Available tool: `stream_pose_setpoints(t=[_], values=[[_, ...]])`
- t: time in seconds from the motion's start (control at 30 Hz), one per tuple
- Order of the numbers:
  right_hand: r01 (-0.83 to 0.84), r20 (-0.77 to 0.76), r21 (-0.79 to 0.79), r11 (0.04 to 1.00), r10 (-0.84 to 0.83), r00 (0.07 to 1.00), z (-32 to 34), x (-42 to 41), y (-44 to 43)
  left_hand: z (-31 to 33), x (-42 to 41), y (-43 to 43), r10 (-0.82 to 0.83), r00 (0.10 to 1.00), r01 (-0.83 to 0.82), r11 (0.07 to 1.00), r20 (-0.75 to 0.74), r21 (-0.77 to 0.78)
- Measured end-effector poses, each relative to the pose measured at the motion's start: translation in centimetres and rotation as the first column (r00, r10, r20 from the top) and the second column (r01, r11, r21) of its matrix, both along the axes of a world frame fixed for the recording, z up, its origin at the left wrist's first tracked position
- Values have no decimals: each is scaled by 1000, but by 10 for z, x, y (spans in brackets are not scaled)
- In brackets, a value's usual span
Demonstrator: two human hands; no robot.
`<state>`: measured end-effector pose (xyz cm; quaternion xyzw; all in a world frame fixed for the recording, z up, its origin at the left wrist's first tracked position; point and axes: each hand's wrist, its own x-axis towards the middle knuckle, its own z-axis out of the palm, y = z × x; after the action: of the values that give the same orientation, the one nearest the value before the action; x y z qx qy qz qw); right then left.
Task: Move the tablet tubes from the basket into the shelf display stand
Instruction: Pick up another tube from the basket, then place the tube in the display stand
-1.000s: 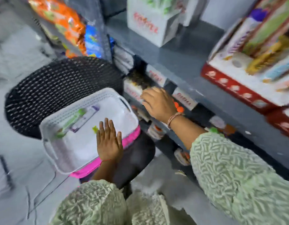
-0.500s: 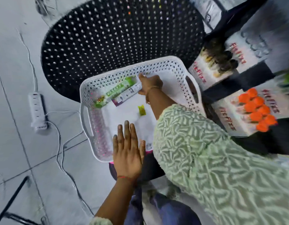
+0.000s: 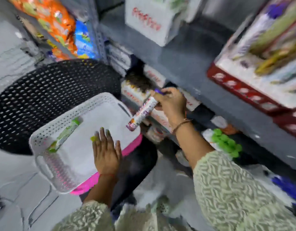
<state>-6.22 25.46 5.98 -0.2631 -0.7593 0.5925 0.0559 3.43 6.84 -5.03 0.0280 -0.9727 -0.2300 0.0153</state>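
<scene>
A white perforated basket [image 3: 49, 165] rests on a pink tray, low and left of centre. One green tablet tube [image 3: 65, 133] lies inside it near the far left wall, and a small yellow-green bit [image 3: 92, 138] lies beside my fingers. My left hand [image 3: 106, 152] lies flat, fingers apart, on the basket's near side. My right hand [image 3: 171, 105] grips a white tube with a purple cap [image 3: 144, 111], held tilted over the basket's right rim, in front of the white display boxes [image 3: 132, 91] on the lower shelf.
A black perforated stool or bin [image 3: 49, 97] stands behind the basket. The grey shelf board [image 3: 185, 64] juts out above my right hand. Green-capped tubes [image 3: 225, 142] stand lower right. A red box of products [image 3: 253, 90] and snack bags [image 3: 49, 24] fill the shelves.
My right hand took the purple-capped tube from the basket and lifted it right toward the shelf. The view swung up from the basket to the shelves. My left hand stayed on the basket.
</scene>
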Motion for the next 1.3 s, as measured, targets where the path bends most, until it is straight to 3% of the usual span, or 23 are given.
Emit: stream_pose_setpoints(t=[0.13, 0.27, 0.37, 0.47, 0.57, 0.77, 0.97, 1.3], values=[[25, -92, 295, 955, 2, 996, 101, 51, 89, 58, -44, 95, -219, 952, 237, 969, -216, 62], [71, -131, 503, 862, -6, 991, 188, 97, 165, 109, -43, 204, -504, 775, 565, 823, -381, 60], [26, -49, 683, 730, 10, 999, 238, 122, 208, 125, -27, 261, -669, 622, 736, 676, -406, 14], [33, -34, 809, 587, -10, 999, 269, 135, 242, 125, -20, 287, -757, 555, 799, 600, -345, -32], [-21, 46, 790, 612, -24, 999, 279, 138, 267, 117, -17, 289, -788, 550, 815, 579, -274, -30], [-132, 181, 871, 474, -59, 982, 272, 136, 292, 109, -13, 288, -771, 582, 785, 616, -259, -68], [-90, 162, 877, 472, -114, 980, 239, 129, 302, 105, -14, 289, -761, 586, 772, 629, -279, -96], [-166, 218, 939, 303, -146, 965, 229, 127, 304, 104, -15, 289, -761, 585, 765, 633, -281, -123]])
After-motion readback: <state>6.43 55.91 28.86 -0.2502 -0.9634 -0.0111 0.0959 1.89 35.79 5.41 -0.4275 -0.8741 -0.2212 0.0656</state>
